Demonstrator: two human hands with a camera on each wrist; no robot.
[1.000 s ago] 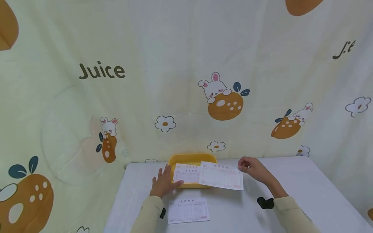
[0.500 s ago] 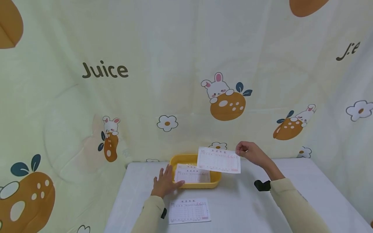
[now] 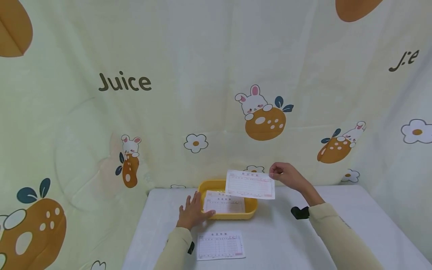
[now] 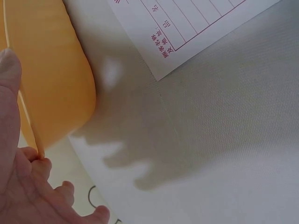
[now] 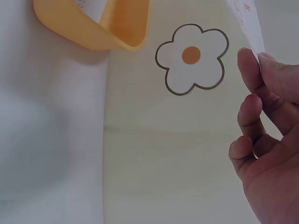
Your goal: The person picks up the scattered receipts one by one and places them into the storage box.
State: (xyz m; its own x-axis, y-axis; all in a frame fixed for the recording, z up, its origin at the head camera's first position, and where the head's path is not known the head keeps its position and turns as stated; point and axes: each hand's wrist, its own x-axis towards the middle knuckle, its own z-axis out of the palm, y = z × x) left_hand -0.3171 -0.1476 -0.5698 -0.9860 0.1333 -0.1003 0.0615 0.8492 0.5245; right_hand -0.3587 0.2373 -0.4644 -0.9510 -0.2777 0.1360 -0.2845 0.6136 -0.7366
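My right hand (image 3: 287,176) pinches the upper right corner of a white printed form sheet (image 3: 249,184) between thumb and index finger. That sheet is raised over the right part of a yellow plastic tray (image 3: 233,216). In the right wrist view only a sliver of the sheet (image 5: 250,23) shows by the fingertips. Inside the tray lie more printed sheets (image 3: 224,204), partly covered by the raised one. My left hand (image 3: 192,213) rests on the tray's left side with fingers spread, its thumb over the front rim. The left wrist view shows fingertips right at the rim (image 4: 30,121).
A pad of the same printed forms (image 3: 221,245) lies on the white table (image 3: 280,240) in front of the tray. Behind the table hangs a patterned cloth (image 3: 202,112) with rabbits, oranges and flowers, close to the tray's back.
My right hand has lifted the sheet up from the tray's front right, then shifted slightly left with it, uncovering more of the sheets inside. The left hand stays at the tray.
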